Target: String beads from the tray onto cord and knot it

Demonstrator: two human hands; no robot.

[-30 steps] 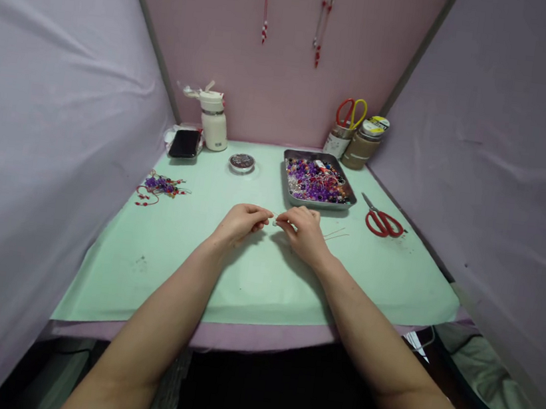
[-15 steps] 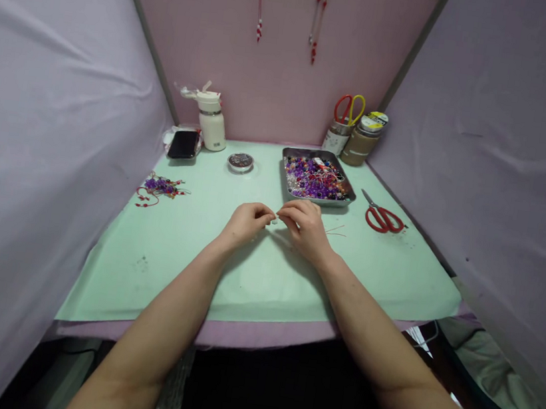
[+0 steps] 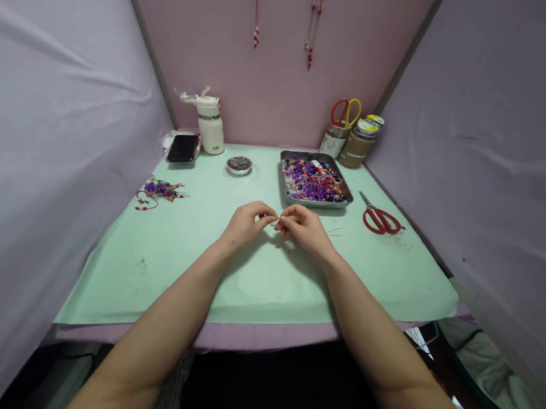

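Note:
Both hands meet above the green mat (image 3: 184, 266), just in front of the bead tray. My left hand (image 3: 249, 223) is closed in a pinch, thumb against forefinger. Facing it, my right hand (image 3: 303, 227) pinches too, with its fingertips almost touching the left ones. Between the fingertips shows a tiny pale bead-like piece (image 3: 274, 223), too small to make out fully. Thin reddish strands of cord (image 3: 334, 231) stick out past the right hand; whether they join the held piece is hidden.
A metal tray (image 3: 316, 204) holds mixed beads. Red-handled scissors (image 3: 379, 220) lie at the right. Finished-looking beaded strings (image 3: 161, 190) lie left. Behind are a phone (image 3: 182, 148), a white bottle (image 3: 210, 132), a spool (image 3: 238, 165) and jars (image 3: 355, 149). Fabric walls enclose the sides.
My right hand has turned a little, and its lower fingers now curl under beside the pale piece. The fingertips have come closer together. The view has tilted slightly.

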